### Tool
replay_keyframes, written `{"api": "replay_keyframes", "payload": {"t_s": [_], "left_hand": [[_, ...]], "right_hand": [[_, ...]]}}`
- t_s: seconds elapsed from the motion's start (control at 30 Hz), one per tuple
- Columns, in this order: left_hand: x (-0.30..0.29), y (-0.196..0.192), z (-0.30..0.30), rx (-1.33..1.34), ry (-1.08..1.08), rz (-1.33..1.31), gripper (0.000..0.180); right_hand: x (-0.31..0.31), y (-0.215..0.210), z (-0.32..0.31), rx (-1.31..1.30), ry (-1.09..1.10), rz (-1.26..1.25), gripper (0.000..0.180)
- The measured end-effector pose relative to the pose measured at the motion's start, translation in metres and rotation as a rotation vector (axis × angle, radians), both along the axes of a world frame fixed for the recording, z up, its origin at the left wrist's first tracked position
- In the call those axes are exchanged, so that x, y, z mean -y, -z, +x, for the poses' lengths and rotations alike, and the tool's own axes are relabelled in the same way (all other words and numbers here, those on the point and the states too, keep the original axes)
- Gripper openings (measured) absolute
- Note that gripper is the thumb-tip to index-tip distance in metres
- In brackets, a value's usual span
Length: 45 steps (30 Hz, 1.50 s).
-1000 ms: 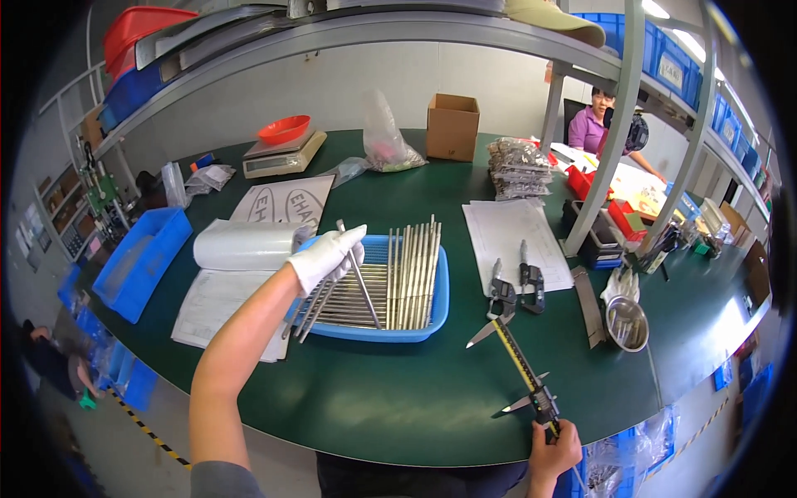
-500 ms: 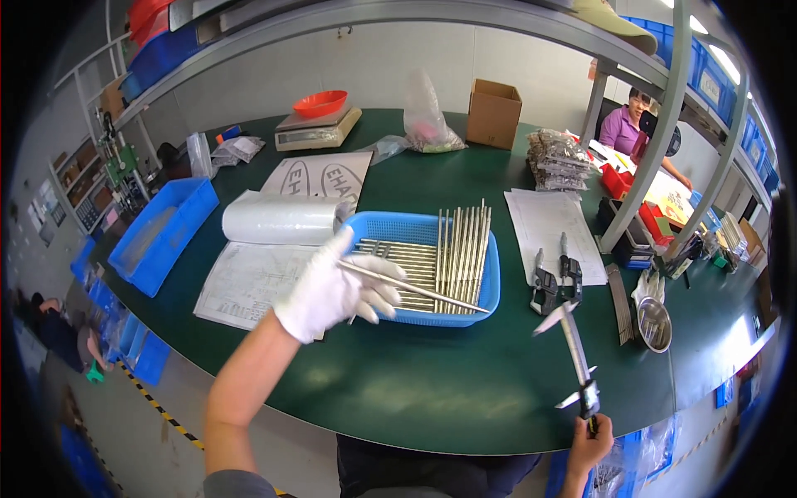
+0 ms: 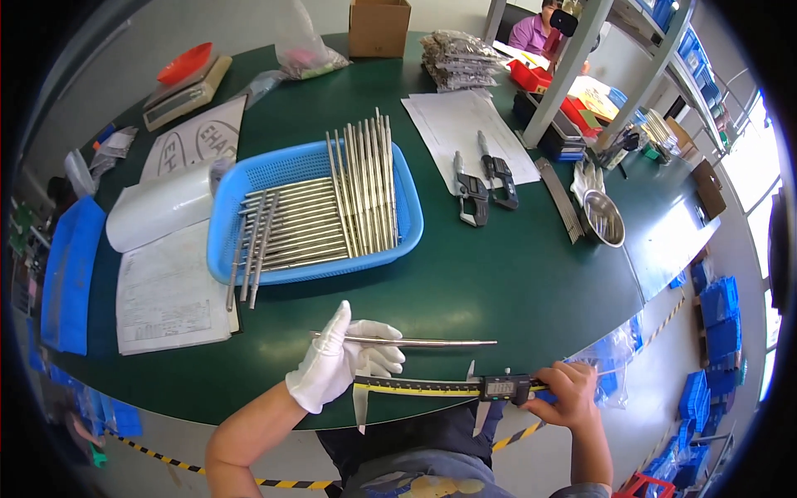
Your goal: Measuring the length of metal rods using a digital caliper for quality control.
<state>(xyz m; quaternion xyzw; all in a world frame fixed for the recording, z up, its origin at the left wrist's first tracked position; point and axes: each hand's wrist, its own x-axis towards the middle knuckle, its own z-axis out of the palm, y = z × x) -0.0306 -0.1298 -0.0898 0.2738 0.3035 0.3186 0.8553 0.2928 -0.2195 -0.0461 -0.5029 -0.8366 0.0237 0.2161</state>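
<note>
Slim metal rod [image 3: 448,342]: silvery, polished, narrowing toward its right end; lies nearly crosswise in the left hand [image 3: 336,365], above the near part of the green surface [image 3: 515,282]. Digital caliper [image 3: 423,387]: black-and-yellow scale, small display block, jaws spread well apart and pointing toward the body; sits just nearer the body than the rod, roughly parallel.

Left hand white-gloved, forearm slanting in from lower left. Thumb points away from the body; other fingers extend right, loosely bent, grasping the rod. Right hand bare, forearm rising from lower right, fingers clasping the caliper's right end beside the display.

Beyond: blue perforated basket [image 3: 274,170] of similar rods [image 3: 303,217], three across its left-front rim.
</note>
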Motion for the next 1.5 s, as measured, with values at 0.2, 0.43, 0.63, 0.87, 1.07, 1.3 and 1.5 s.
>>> {"api": "replay_keyframes", "payload": {"t_s": [0.2, 0.43, 0.63, 0.87, 1.07, 1.3, 1.5], "left_hand": [[0.005, -0.001, -0.001, 0.003, -0.035, -0.002, 0.069], [0.008, 0.004, -0.003, 0.072, -0.011, -0.002, 0.068], [0.007, 0.004, -0.003, 0.066, -0.022, -0.038, 0.067], [0.006, 0.003, -0.003, 0.078, -0.036, -0.068, 0.064], [0.008, 0.002, 0.0, -0.003, -0.099, -0.067, 0.063], [0.009, -0.001, 0.001, -0.051, -0.108, -0.055, 0.063], [0.008, 0.002, -0.002, -0.016, -0.082, -0.054, 0.065]], "right_hand": [[-0.003, 0.002, -0.012, 0.021, 0.002, -0.027, 0.039], [-0.005, 0.015, -0.013, 0.003, 0.023, -0.031, 0.042], [-0.007, 0.016, -0.013, -0.011, 0.006, -0.027, 0.041], [-0.014, 0.008, -0.014, 0.02, 0.006, -0.044, 0.038], [-0.018, 0.004, -0.014, 0.021, -0.027, -0.05, 0.039], [-0.018, 0.004, -0.011, -0.017, -0.047, -0.078, 0.037], [-0.02, -0.004, -0.014, -0.01, -0.064, -0.103, 0.034]]}}
